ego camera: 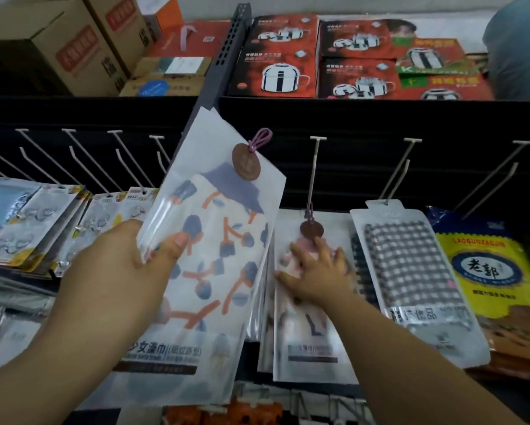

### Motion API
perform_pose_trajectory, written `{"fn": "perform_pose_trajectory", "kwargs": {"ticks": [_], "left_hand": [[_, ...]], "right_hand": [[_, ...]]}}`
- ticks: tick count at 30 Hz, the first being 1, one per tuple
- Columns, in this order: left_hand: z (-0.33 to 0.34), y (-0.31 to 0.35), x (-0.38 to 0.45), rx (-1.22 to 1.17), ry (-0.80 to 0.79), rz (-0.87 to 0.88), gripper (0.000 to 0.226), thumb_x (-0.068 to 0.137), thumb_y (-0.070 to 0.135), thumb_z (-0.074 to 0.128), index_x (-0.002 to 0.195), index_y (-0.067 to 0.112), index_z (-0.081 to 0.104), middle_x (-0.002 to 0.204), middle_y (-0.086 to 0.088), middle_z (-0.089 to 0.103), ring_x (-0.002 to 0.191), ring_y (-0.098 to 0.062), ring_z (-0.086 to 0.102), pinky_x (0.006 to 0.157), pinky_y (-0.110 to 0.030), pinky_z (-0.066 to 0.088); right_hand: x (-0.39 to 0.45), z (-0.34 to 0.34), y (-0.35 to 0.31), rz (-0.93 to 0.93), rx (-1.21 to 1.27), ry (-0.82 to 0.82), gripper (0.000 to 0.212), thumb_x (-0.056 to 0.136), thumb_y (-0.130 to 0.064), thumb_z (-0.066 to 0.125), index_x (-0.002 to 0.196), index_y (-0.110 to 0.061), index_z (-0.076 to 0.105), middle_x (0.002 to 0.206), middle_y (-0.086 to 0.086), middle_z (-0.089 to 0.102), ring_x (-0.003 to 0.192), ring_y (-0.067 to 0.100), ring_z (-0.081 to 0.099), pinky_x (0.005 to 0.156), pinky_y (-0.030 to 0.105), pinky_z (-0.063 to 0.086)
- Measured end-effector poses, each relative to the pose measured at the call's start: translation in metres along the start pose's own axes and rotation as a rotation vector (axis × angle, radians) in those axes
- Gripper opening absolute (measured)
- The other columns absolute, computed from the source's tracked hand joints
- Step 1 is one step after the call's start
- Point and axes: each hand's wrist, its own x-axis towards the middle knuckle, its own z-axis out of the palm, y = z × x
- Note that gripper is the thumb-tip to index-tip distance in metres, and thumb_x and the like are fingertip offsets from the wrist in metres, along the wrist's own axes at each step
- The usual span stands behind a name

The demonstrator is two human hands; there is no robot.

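Observation:
My left hand [128,265] grips the left edge of a clear packet holding a towel printed with blue and orange cherries [217,240], thumb on its front. The packet is lifted and tilted, with a brown round tag and a pink loop at its top. My right hand [315,274] rests with spread fingers on a similar towel packet with a pink print [309,342], which hangs on a peg at the front of a stack of packets. The peg [314,167] runs up to the dark back panel.
A checked cloth packet [410,271] hangs to the right, then a yellow bag [487,271]. Hook packets [43,222] hang at the left under bare pegs. Pot boxes [276,56] and cardboard cartons [58,44] stand on the top shelf. A person's sleeve [521,50] shows at upper right.

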Motion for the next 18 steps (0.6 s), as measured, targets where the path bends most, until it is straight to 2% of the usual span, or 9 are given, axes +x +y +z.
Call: {"fn": "perform_pose_trajectory", "kwargs": {"ticks": [3, 7, 9, 11, 13, 14, 16, 18], "left_hand": [[0.001, -0.002, 0.002, -0.001, -0.015, -0.01, 0.027, 0.085, 0.049, 0.054, 0.074, 0.024, 0.053, 0.066, -0.007, 0.064, 0.056, -0.025, 0.061, 0.056, -0.043, 0.052], [0.003, -0.006, 0.002, -0.005, -0.011, -0.001, 0.028, 0.084, 0.051, 0.055, 0.074, 0.025, 0.055, 0.065, -0.003, 0.065, 0.058, -0.024, 0.06, 0.058, -0.039, 0.052], [0.003, -0.006, 0.001, 0.007, -0.015, 0.002, 0.027, 0.086, 0.05, 0.055, 0.073, 0.025, 0.054, 0.065, -0.003, 0.063, 0.057, -0.023, 0.058, 0.056, -0.036, 0.049], [0.003, -0.003, 0.0, 0.021, -0.028, -0.002, 0.027, 0.087, 0.049, 0.054, 0.073, 0.026, 0.052, 0.067, -0.005, 0.063, 0.057, -0.024, 0.057, 0.054, -0.032, 0.045], [0.004, 0.0, 0.0, -0.017, -0.043, -0.02, 0.027, 0.087, 0.05, 0.054, 0.075, 0.026, 0.054, 0.071, -0.006, 0.064, 0.058, -0.027, 0.06, 0.055, -0.037, 0.05], [0.006, 0.002, 0.0, -0.05, -0.054, -0.03, 0.028, 0.087, 0.051, 0.054, 0.076, 0.025, 0.055, 0.074, -0.005, 0.066, 0.058, -0.029, 0.063, 0.058, -0.043, 0.053], [0.01, 0.009, 0.0, -0.103, -0.085, -0.058, 0.028, 0.086, 0.051, 0.056, 0.08, 0.024, 0.058, 0.075, -0.001, 0.068, 0.059, -0.031, 0.065, 0.062, -0.049, 0.056], [0.015, 0.016, 0.0, -0.145, -0.101, -0.08, 0.03, 0.084, 0.051, 0.059, 0.085, 0.022, 0.062, 0.075, 0.0, 0.069, 0.061, -0.029, 0.067, 0.062, -0.05, 0.057]], "right_hand": [[0.001, 0.011, 0.011, 0.0, -0.071, -0.048, 0.074, 0.086, -0.071, 0.041, 0.147, -0.054, 0.004, 0.159, -0.007, -0.021, 0.145, 0.038, -0.016, 0.114, 0.063, 0.013], [-0.001, 0.015, 0.017, -0.044, -0.199, -0.005, 0.079, 0.086, -0.062, 0.051, 0.148, -0.051, 0.003, 0.159, -0.004, -0.006, 0.142, 0.039, 0.004, 0.104, 0.046, 0.037], [-0.004, 0.014, 0.019, -0.081, -0.191, -0.002, 0.083, 0.083, -0.055, 0.06, 0.148, -0.046, 0.008, 0.156, -0.001, 0.003, 0.138, 0.037, 0.011, 0.102, 0.044, 0.039], [-0.008, 0.013, 0.022, -0.123, -0.125, 0.008, 0.081, 0.083, -0.047, 0.064, 0.149, -0.039, 0.017, 0.154, 0.001, 0.013, 0.136, 0.035, 0.016, 0.106, 0.043, 0.035], [-0.012, 0.008, 0.023, -0.155, 0.025, 0.048, 0.07, 0.088, -0.039, 0.063, 0.148, -0.03, 0.028, 0.149, 0.006, 0.029, 0.135, 0.032, 0.027, 0.11, 0.038, 0.028], [-0.015, 0.003, 0.022, -0.15, 0.174, 0.071, 0.06, 0.092, -0.035, 0.059, 0.146, -0.026, 0.034, 0.143, 0.009, 0.04, 0.13, 0.029, 0.038, 0.107, 0.036, 0.032], [-0.022, -0.013, 0.015, -0.108, 0.552, 0.11, 0.041, 0.099, -0.033, 0.048, 0.138, -0.021, 0.045, 0.123, 0.007, 0.057, 0.106, 0.023, 0.058, 0.091, 0.036, 0.049], [-0.027, -0.032, 0.006, -0.087, 0.807, 0.19, 0.04, 0.1, -0.04, 0.041, 0.135, -0.022, 0.046, 0.12, 0.003, 0.06, 0.101, 0.02, 0.061, 0.088, 0.041, 0.053]]}}
